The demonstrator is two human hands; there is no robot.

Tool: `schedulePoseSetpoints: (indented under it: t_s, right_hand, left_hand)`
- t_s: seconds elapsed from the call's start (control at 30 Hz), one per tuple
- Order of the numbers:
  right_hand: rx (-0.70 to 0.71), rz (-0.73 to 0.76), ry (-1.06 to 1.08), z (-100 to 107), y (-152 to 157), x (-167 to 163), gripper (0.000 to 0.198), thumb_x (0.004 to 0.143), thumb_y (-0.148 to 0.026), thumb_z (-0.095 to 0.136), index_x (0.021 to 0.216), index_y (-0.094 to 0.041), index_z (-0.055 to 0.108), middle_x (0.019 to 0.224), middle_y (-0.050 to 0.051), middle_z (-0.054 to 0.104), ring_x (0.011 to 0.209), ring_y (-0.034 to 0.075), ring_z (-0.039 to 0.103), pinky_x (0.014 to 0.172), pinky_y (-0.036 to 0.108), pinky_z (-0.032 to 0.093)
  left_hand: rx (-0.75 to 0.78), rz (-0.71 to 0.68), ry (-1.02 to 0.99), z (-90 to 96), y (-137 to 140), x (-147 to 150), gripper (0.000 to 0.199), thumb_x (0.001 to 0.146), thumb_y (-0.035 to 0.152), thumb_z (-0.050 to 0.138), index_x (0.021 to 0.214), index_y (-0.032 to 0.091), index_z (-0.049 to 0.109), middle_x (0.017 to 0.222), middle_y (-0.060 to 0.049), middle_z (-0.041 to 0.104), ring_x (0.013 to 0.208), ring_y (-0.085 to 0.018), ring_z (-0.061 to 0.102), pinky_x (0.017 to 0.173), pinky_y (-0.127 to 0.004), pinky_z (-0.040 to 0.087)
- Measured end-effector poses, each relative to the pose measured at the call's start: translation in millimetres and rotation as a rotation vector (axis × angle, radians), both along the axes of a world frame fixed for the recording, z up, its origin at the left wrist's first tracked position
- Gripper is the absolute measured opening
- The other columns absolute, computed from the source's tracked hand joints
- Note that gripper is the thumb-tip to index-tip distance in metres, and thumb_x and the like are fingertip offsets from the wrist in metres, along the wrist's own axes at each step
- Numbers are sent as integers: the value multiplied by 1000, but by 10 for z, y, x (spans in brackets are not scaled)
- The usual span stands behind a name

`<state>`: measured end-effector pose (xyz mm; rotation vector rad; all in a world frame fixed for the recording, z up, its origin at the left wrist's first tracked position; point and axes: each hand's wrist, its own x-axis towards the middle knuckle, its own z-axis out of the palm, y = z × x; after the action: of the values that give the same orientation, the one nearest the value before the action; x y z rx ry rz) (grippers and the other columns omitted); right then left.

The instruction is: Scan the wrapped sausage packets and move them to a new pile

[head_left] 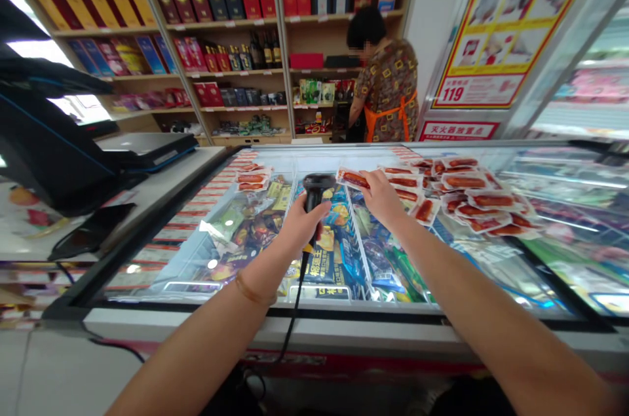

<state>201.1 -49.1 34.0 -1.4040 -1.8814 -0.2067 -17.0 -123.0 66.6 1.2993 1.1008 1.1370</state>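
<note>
My left hand (302,223) is wrapped round the handle of a black barcode scanner (317,185), whose cord hangs down over the freezer's front edge. In my right hand (381,192) is a clear-packed sausage (352,178), gripped at its right end just to the right of the scanner head. More packed sausages (405,181) lie on the glass beside my right hand. A larger heap of sausage packs (484,196) sits farther right, and a small group of sausage packs (252,179) rests at the left.
Under the glass lid of the chest freezer (196,319) are bagged frozen goods (334,262). A counter with a scale (142,151) and a dark phone-like slab (91,232) stands at left. Beyond the freezer, a person (390,88) bends near shelves of boxes (223,0).
</note>
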Motion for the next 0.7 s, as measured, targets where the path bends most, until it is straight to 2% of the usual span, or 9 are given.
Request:
schedulePoseSetpoints:
  t_s: [0.17,0.3,0.47,0.57,0.7]
  right_hand:
    - [-149,95,42,92,371,-595,41,87,-22,56,127,-16,60,117,13,65,110,25,60,102,41,45]
    - [-275,168,99,194,824,-1373,42,84,-23,61,125,-15,62,120,12,67,113,24,61,101,36,44]
    - [-364,220,183,214,1284,-2279,45,83,-21,60,127,-10,60,129,14,64,117,23,59,103,34,43]
    - [-388,231,252,154,1441,-2538,53,80,-17,60,133,-11,54,131,16,61,119,24,58,103,36,43]
    - [-354,228,322,17,1489,-2492,55,78,-16,59,133,-12,52,131,17,58,117,24,58,102,41,45]
  left_hand:
    - [21,235,-55,202,95,-654,36,69,39,75,88,20,51,65,3,60,35,-7,46,34,-21,34]
    - [12,459,-75,247,99,-1323,36,67,38,75,87,19,52,64,5,58,36,-7,47,34,-20,35]
    - [25,616,-134,250,36,-1932,36,65,35,75,88,18,51,67,4,58,39,-6,47,35,-20,38]
    - [40,627,-151,248,-18,-2100,36,65,34,74,87,18,51,67,4,58,40,-7,47,36,-20,38]
    - [40,607,-168,240,-56,-2088,34,67,34,74,87,18,51,66,4,58,40,-7,47,35,-20,37]
